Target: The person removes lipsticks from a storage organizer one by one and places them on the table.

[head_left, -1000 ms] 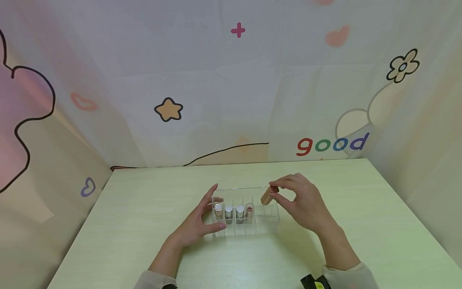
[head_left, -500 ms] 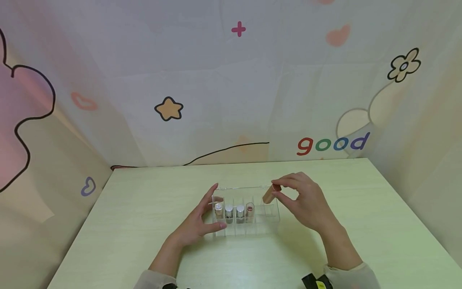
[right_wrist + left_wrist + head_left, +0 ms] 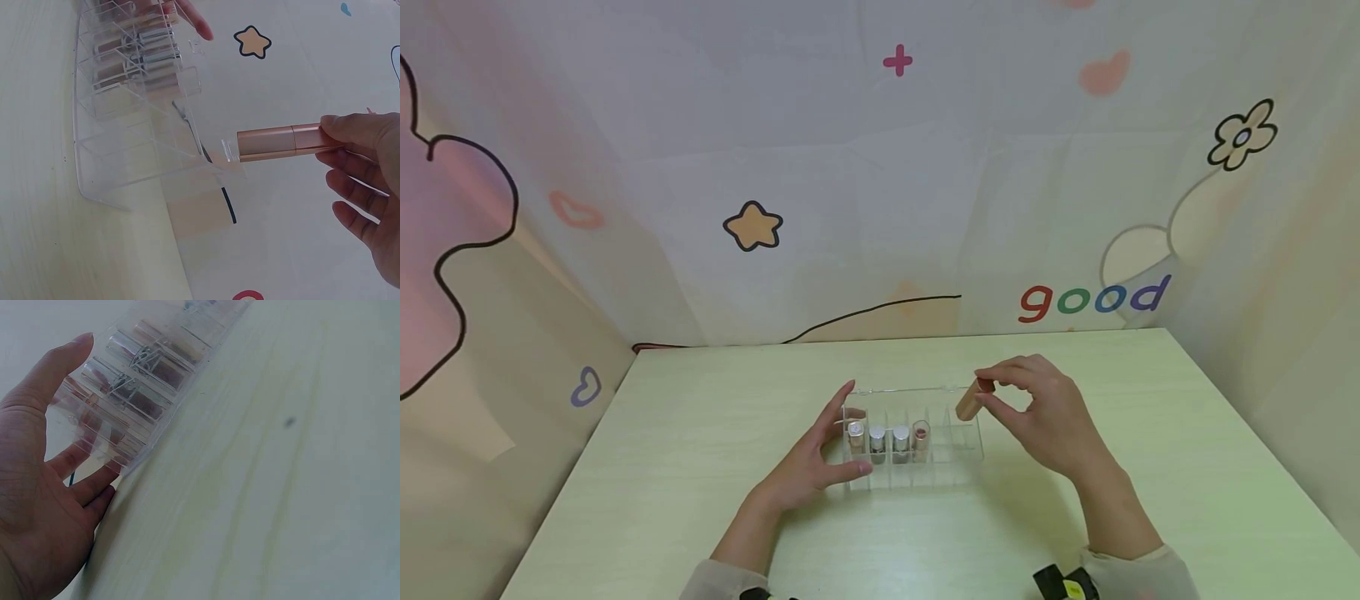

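A clear acrylic lipstick organizer (image 3: pixel 955 446) with divided slots stands on the table. My left hand (image 3: pixel 816 458) holds its left end, the thumb along the front and the fingers round the side and back. In the left wrist view, that hand (image 3: pixel 44 444) partly hides the left slots of the organizer (image 3: pixel 134 447). Between thumb and fingertips, my right hand (image 3: pixel 1048 408) pinches a rose-gold lipstick tube (image 3: pixel 970 404) by one end. The right wrist view shows the lipstick's free end (image 3: pixel 265 144) tilted toward the organizer's right-hand slots, above them; whether it touches I cannot tell.
Several lipsticks stand in the organizer's left slots, among them silver-capped ones (image 3: pixel 901 444) and a pinkish one (image 3: pixel 921 440). The pale wooden table (image 3: pixel 880 550) runs back to a printed cloth backdrop (image 3: pixel 850 167), which also hangs along both sides.
My right hand has drifted a little to the right and slightly up, carrying the lipstick with it. The left hand and the organizer stay in place.
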{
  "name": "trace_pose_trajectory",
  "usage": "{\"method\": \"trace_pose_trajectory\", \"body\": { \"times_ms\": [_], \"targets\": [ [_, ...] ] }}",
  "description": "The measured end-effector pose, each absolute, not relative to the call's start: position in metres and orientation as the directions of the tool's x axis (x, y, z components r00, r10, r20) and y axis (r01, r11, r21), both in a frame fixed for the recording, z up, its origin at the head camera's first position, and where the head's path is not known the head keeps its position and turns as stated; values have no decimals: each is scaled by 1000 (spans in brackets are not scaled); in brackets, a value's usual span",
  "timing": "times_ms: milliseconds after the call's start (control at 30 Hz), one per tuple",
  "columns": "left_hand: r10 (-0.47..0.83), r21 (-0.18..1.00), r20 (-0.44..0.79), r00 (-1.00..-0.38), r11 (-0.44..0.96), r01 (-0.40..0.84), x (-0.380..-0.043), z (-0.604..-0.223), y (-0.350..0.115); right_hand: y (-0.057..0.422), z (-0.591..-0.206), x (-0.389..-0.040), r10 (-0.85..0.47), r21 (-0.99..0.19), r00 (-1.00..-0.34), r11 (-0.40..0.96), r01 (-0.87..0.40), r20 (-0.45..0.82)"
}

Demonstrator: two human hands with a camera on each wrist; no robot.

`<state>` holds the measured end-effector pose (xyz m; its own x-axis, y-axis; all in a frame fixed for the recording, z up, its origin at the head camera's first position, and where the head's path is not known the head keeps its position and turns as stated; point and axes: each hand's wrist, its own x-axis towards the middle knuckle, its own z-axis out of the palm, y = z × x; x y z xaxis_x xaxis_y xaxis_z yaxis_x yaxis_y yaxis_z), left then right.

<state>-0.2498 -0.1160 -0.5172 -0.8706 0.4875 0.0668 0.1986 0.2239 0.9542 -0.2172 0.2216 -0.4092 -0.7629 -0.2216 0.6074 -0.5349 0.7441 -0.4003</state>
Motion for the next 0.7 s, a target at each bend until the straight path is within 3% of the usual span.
{"method": "trace_pose_trajectory", "body": {
  "times_ms": [700],
  "targets": [
    [483,953,59,-874,233,193,-250,-519,-117,231,-409,-220,-203,-395,-762,757,-521,615]
  ]
}}
